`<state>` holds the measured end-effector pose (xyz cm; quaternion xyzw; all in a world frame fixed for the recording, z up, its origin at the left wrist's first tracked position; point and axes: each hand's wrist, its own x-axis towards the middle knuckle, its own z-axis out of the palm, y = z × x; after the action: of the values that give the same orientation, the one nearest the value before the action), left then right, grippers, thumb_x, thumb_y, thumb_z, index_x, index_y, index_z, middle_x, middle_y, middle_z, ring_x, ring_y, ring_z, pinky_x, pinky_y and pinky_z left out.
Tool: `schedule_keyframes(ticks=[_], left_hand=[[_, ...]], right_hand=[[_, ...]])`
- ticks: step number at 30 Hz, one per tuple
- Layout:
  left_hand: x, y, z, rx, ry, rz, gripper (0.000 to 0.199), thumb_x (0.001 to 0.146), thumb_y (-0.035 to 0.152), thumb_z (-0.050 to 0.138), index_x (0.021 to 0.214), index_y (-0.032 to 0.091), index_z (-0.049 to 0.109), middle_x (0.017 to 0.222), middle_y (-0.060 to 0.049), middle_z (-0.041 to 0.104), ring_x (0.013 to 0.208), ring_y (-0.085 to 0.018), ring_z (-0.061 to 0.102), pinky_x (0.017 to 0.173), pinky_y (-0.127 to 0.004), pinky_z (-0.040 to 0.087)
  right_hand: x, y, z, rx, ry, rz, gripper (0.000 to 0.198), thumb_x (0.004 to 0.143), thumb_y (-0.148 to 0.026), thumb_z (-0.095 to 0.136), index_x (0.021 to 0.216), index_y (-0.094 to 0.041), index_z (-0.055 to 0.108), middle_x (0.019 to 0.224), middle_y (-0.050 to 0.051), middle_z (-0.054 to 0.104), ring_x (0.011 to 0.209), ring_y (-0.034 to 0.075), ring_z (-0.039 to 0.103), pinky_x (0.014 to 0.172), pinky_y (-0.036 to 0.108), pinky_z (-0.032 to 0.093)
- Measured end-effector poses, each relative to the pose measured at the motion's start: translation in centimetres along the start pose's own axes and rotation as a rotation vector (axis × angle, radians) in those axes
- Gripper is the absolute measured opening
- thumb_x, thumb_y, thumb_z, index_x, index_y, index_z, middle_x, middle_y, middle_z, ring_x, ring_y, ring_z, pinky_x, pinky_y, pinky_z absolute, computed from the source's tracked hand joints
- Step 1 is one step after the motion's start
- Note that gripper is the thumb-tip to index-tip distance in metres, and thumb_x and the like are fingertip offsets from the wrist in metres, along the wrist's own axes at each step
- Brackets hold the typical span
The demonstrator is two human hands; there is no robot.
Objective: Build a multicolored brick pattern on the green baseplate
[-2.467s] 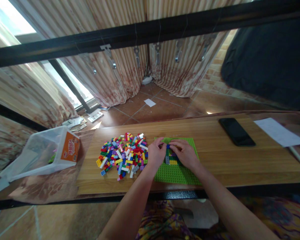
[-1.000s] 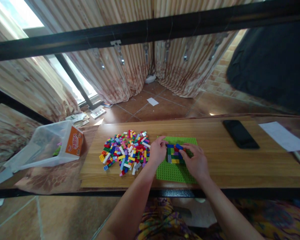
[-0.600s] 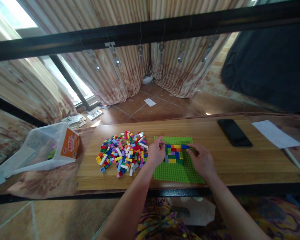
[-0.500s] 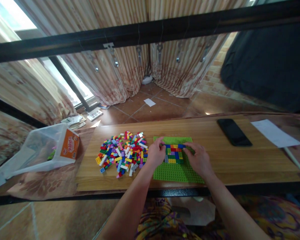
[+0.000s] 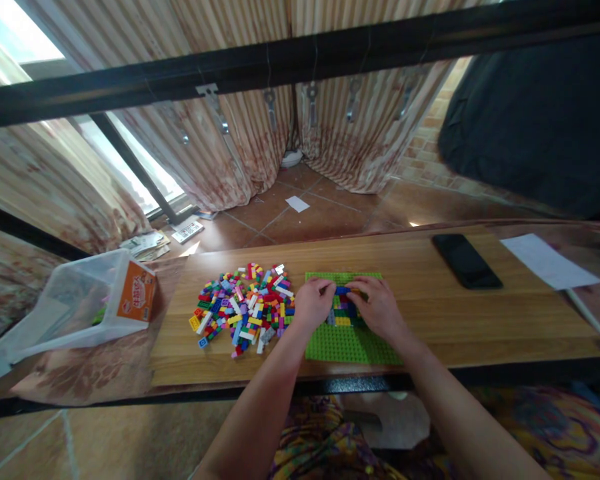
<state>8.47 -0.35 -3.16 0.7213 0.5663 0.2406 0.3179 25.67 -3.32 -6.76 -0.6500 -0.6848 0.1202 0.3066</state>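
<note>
A green studded baseplate (image 5: 353, 350) lies on the wooden board, carrying a patch of colourful building bricks (image 5: 343, 321) in its upper middle. My left hand (image 5: 313, 305) is at the patch's upper left corner, thumb and fingers closed together against a blue brick (image 5: 341, 291). From the other side my right hand (image 5: 379, 308) reaches over the patch, its fingertips bent down at the same top row. The right hand and its shadow cover the right part of the patch. What lies right under the fingertips is hidden.
A loose heap of mixed bricks (image 5: 250, 307) lies left of the baseplate. Farther left stands a clear plastic bin (image 5: 80, 293) with an orange label. A black phone (image 5: 466, 261), a white paper sheet (image 5: 550, 261) and a white pen (image 5: 585, 311) lie at the right.
My right hand has moved left along the top row, closer to my left hand, and now covers more bricks. My left fingers have drawn together. The view has shifted slightly.
</note>
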Motion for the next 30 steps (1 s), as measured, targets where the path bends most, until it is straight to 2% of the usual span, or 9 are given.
schedule_keyframes(ticks=[4,12,19,30], left_hand=[[0.3,1.0,0.0,0.105,-0.017,-0.067,0.028,0.094,0.037,0.054,0.094,0.024,0.079,0.099,-0.004,0.075,0.095,-0.018,0.067,0.084,-0.027,0.049],[0.9,1.5,-0.1,0.083,-0.04,-0.174,0.02,0.087,0.032,0.061,0.092,0.027,0.079,0.096,-0.002,0.078,0.092,-0.02,0.07,0.076,-0.026,0.05],[1.1,1.1,0.2,0.079,-0.037,-0.152,0.017,0.085,0.03,0.063,0.087,0.026,0.079,0.092,-0.003,0.078,0.089,-0.021,0.07,0.077,-0.028,0.051],[1.7,1.4,-0.3,0.128,-0.118,-0.125,0.02,0.085,0.028,0.06,0.088,0.024,0.08,0.087,-0.004,0.077,0.081,-0.019,0.069,0.076,-0.026,0.051]], right_hand=[[0.5,-0.1,-0.6,-0.029,-0.083,-0.015,0.021,0.087,-0.03,0.058,0.098,-0.026,0.076,0.11,0.008,0.07,0.11,0.026,0.059,0.097,0.045,0.045],[1.2,-0.3,-1.2,-0.049,-0.188,-0.025,0.021,0.089,-0.029,0.057,0.098,-0.027,0.075,0.108,0.006,0.071,0.106,0.024,0.06,0.097,0.045,0.044],[0.9,0.3,-0.5,-0.018,-0.117,-0.039,0.02,0.087,-0.03,0.058,0.095,-0.028,0.076,0.108,0.006,0.071,0.105,0.026,0.06,0.096,0.047,0.044],[1.1,0.2,-0.1,0.055,-0.102,-0.002,0.016,0.084,-0.026,0.062,0.091,-0.026,0.076,0.106,0.006,0.072,0.105,0.024,0.061,0.098,0.046,0.044]])
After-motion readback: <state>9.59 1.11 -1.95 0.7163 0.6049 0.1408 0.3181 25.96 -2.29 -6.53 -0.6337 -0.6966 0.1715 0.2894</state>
